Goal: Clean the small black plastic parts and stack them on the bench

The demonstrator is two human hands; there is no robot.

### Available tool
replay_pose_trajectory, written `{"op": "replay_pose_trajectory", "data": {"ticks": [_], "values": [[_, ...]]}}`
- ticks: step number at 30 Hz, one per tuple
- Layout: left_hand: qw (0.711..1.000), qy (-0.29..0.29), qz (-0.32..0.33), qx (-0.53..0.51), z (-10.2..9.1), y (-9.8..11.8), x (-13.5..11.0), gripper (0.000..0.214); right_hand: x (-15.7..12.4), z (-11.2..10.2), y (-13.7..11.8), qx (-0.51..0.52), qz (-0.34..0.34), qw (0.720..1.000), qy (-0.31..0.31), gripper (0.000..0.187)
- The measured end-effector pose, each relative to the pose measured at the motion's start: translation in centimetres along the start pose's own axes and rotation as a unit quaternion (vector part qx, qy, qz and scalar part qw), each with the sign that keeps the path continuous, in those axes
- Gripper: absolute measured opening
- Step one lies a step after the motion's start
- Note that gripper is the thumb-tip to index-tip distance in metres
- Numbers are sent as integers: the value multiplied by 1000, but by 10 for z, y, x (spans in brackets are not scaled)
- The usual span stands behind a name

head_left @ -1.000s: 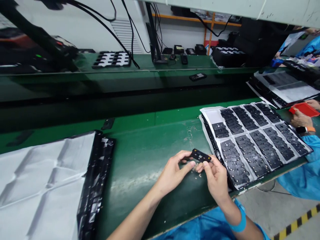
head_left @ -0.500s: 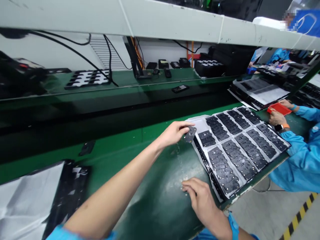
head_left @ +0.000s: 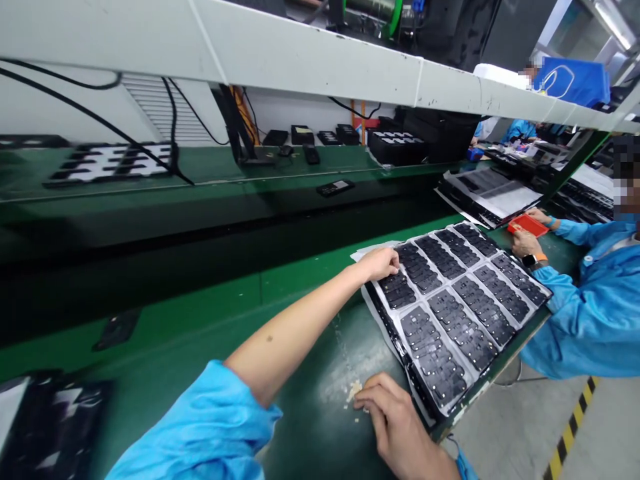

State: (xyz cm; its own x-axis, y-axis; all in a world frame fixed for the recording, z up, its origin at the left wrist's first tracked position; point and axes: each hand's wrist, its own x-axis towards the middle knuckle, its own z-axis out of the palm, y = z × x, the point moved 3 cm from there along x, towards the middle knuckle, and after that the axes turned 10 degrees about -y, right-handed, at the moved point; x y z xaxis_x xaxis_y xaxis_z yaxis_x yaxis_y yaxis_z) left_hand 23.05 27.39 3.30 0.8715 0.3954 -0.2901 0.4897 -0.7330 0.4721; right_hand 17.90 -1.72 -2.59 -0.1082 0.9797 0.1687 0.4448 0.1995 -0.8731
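The sketchy bit is the person's left hand [head_left: 379,265]. It's at the far-left compartment of a shallow black tray with crinkled white lining [head_left: 398,344], hiding part of a row of thin, notched black plates [head_left: 399,292]. Its fingers are curled in tight, but can't tell if they're pinching a plate or just resting there. If one goes in crooked, it'd probably ride up on its neighbours, and a loose grip could drop it off the tray's left edge.

Right hand [head_left: 397,420] is just left of the tray's near corner, low over the green worktop [head_left: 317,393], its fingers bunched beside tiny pale bits [head_left: 354,392]. Whether it's got one is too small to say. A careless sweep would likely scatter those, and the hand's close enough to nudge the tray.

Versus half a second ago: the left hand had a plate in plain sight at the tray's left edge; now it's over the compartment and that plate can't be picked out. Right hand's basically in the same spot.
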Motion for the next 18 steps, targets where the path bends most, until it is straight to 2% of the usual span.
{"op": "replay_pose_trajectory", "data": {"ticks": [9, 18], "values": [[992, -30, -49, 109, 6, 23, -23, 33, -2, 2, 4, 42, -3, 999, 4, 37], [993, -37, -37, 106, 3, 21, -27, 47, -3, 0, 5, 55, 6, 998, 9, 36]]}}
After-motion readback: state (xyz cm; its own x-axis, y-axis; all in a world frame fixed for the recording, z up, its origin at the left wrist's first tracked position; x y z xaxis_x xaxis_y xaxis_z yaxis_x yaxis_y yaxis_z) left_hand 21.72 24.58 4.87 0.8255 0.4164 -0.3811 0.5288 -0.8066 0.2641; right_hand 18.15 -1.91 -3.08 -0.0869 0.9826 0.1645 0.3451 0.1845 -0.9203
